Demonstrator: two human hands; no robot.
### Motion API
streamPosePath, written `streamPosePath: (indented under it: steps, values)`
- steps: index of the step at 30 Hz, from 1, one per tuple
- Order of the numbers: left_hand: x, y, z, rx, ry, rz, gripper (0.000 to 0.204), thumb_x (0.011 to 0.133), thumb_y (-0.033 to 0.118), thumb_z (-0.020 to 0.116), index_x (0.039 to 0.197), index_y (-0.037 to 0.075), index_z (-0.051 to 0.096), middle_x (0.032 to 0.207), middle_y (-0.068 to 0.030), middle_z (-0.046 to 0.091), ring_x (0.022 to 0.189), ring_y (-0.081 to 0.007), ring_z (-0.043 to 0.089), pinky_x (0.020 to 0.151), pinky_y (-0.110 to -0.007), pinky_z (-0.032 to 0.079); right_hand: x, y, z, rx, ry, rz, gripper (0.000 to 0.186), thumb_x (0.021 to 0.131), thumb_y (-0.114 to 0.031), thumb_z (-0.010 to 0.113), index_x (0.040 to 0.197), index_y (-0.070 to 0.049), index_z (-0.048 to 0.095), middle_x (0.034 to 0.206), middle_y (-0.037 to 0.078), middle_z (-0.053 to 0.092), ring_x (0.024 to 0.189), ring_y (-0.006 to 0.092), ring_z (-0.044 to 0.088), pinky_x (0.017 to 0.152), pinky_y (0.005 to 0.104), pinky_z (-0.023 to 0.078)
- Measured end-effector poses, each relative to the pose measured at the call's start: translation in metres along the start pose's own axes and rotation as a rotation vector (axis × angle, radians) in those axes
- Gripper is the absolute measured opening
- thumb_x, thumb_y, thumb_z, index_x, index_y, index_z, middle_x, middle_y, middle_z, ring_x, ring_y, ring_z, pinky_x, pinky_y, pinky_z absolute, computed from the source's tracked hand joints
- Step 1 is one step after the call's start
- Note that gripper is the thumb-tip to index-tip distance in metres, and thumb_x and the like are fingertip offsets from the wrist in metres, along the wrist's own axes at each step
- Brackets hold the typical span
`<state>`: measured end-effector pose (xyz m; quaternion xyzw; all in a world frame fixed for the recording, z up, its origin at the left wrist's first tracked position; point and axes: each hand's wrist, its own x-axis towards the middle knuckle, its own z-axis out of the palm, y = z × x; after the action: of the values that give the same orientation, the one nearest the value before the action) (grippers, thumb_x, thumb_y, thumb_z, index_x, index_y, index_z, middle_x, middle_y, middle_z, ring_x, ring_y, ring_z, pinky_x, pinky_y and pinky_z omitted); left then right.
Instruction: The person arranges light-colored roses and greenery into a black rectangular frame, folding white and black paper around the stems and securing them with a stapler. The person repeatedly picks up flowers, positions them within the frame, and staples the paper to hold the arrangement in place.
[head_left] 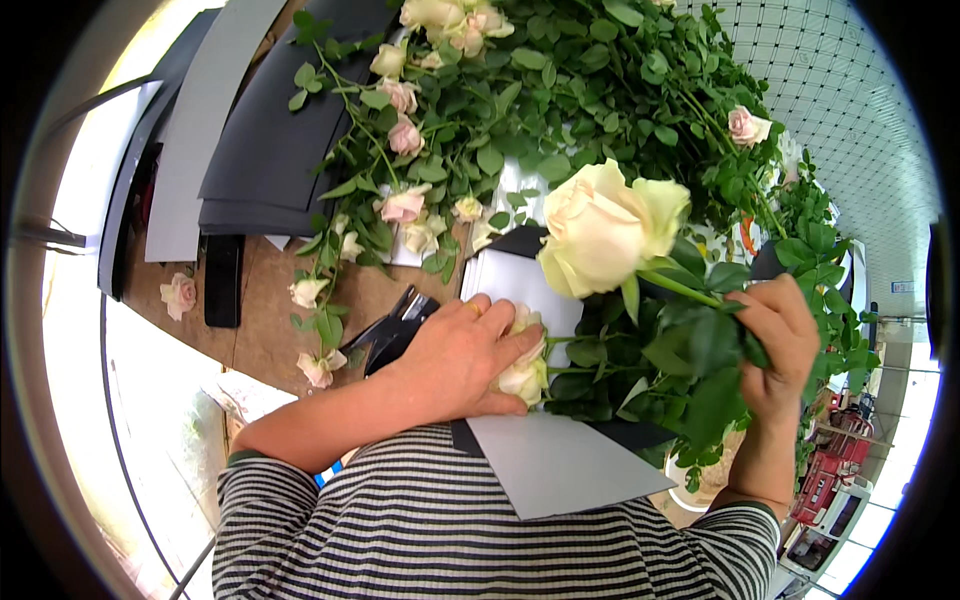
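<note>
My right hand (783, 345) is closed round the leafy stem of a large cream rose (612, 228). This bloom is raised above the work surface and points to the left. Cupped over pale rose heads (522, 372) is my left hand (465, 355), its thumb and fingers curled about them. Their leafy stems run right toward my right hand. Beneath these roses lies a white sheet (530, 290) with dark sheets around it. A grey sheet (568, 462) sticks out near my body. Beside my left hand is a black tool (405, 322), perhaps a stapler, partly hidden.
A thick pile of leafy roses (600, 75) covers the far side of the brown table (262, 300). Dark wrapping sheets (285, 130) and a grey strip (200, 140) lie at the left. A black phone (223, 282) sits near the table's left edge, beside a loose pink rose (179, 296).
</note>
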<state>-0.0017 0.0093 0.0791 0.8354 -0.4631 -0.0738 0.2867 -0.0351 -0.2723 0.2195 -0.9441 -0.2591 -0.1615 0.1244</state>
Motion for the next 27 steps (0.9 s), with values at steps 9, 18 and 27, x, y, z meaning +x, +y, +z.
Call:
streamPosePath:
  steps: [9, 18, 27]
  values:
    - [-0.002, -0.005, 0.011, -0.03, -0.005, 0.028, 0.078, 0.064, 0.054, 0.073, 0.126, 0.009, 0.054, 0.059, -0.0055, 0.056, 0.052, -0.0246, 0.058, 0.051, -0.035, 0.045, -0.062, 0.002, 0.083, -0.204, -0.335, 0.145, 0.045, 0.056, 0.002, 0.067, 0.101, -0.006, 0.061, 0.09, 0.007, 0.057, 0.083, 0.027, 0.055, 0.066, 0.0355, 0.047]
    - [-0.003, -0.003, 0.01, -0.047, -0.084, -0.041, 0.08, 0.064, 0.052, 0.074, 0.128, 0.011, 0.053, 0.057, -0.006, 0.057, 0.05, -0.0255, 0.059, 0.049, -0.036, 0.045, -0.015, -0.011, 0.123, 0.126, -0.419, 0.198, 0.022, 0.079, -0.008, 0.065, 0.1, -0.005, 0.06, 0.091, 0.007, 0.059, 0.086, 0.0278, 0.058, 0.071, 0.0393, 0.05]
    - [-0.006, -0.004, 0.013, -0.042, -0.103, -0.062, 0.081, 0.06, 0.05, 0.077, 0.128, 0.013, 0.053, 0.064, -0.0063, 0.06, 0.052, -0.0241, 0.059, 0.049, -0.034, 0.047, -0.021, 0.003, 0.156, 0.009, -0.147, -0.098, 0.034, 0.066, -0.005, 0.064, 0.099, -0.01, 0.065, 0.088, 0.0, 0.058, 0.072, 0.0206, 0.054, 0.062, 0.0327, 0.049]
